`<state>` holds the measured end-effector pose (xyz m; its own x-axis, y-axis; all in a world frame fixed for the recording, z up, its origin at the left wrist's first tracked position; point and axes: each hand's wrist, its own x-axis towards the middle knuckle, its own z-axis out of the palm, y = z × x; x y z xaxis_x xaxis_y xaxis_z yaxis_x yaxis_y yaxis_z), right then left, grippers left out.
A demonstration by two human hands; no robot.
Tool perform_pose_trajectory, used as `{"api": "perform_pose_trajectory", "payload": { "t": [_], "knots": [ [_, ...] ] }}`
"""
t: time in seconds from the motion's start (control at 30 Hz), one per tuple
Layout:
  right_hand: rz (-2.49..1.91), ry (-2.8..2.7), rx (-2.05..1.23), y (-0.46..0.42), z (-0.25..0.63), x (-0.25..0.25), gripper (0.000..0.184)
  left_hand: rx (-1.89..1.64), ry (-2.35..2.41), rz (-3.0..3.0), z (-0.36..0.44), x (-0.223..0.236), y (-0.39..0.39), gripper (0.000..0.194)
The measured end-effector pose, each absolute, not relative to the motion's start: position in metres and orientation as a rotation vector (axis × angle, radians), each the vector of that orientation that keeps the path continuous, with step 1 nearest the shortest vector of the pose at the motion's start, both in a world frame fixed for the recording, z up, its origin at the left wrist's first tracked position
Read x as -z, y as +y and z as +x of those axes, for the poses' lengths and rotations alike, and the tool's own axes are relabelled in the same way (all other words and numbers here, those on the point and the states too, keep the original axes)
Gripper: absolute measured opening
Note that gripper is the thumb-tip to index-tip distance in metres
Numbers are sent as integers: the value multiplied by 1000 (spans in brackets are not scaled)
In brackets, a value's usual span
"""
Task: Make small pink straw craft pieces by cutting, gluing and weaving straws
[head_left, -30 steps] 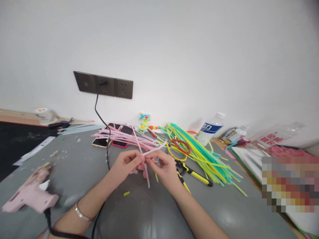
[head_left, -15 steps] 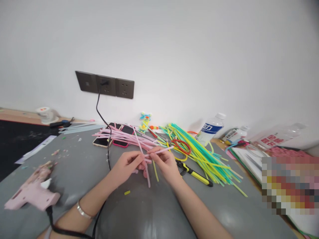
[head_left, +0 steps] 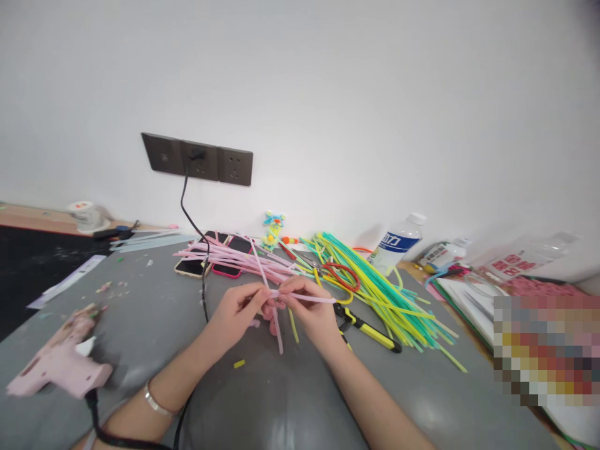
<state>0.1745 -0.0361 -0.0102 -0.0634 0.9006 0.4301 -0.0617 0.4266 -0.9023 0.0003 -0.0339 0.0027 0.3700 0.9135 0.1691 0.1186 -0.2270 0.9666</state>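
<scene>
At the middle of the table my left hand [head_left: 241, 315] is closed, thumb and fingers pinching a long pink pipe cleaner [head_left: 278, 334] that slants down past the fingertips. My right hand [head_left: 314, 315] touches it fingertip to fingertip and pinches a second pink pipe cleaner [head_left: 312, 299], whose free end lies across the fingers and points right. The two stems cross between the hands; the exact joint is hidden by fingers. Just under the hands shows a small pink piece [head_left: 272, 326], partly covered. Behind them lies a bundle of pink pipe cleaners [head_left: 234, 257].
Right of my hands are yellow-handled pliers [head_left: 375, 332], scissors [head_left: 344, 275] and green and yellow pipe cleaners [head_left: 398, 300]. A pink glue gun [head_left: 60, 369] with a black cord lies left. Phones [head_left: 190, 267] sit under the pink bundle; a bottle [head_left: 396, 244] stands at the wall.
The second pink stem's free end has swung from pointing up and right to nearly level, dipping slightly right. My right fingers have shifted along it; my left hand stays nearly still.
</scene>
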Motion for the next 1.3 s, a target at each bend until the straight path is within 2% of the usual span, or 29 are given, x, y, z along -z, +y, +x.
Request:
{"api": "perform_pose_trajectory", "payload": {
  "t": [0.23,0.4,0.63,0.83,1.0,1.3],
  "knots": [
    [-736,-1428,-1299,-35,180,1,21,-821,847,1369,1,-5,-34,59],
    [-661,-1532,-1433,-36,185,0,22,-580,710,1188,-1,-6,-38,44],
    [-635,-1524,-1471,-36,185,0,25,-524,682,1236,-3,-9,-38,50],
    [-657,-1561,-1623,-37,192,-5,25,-535,710,1295,-3,-9,-34,39],
    [-692,-1548,-1570,-37,189,-6,23,-563,774,1235,-1,-8,-34,33],
    [-797,-1517,-1290,-33,182,7,19,-554,814,1259,-3,-3,-33,33]
  ]
}}
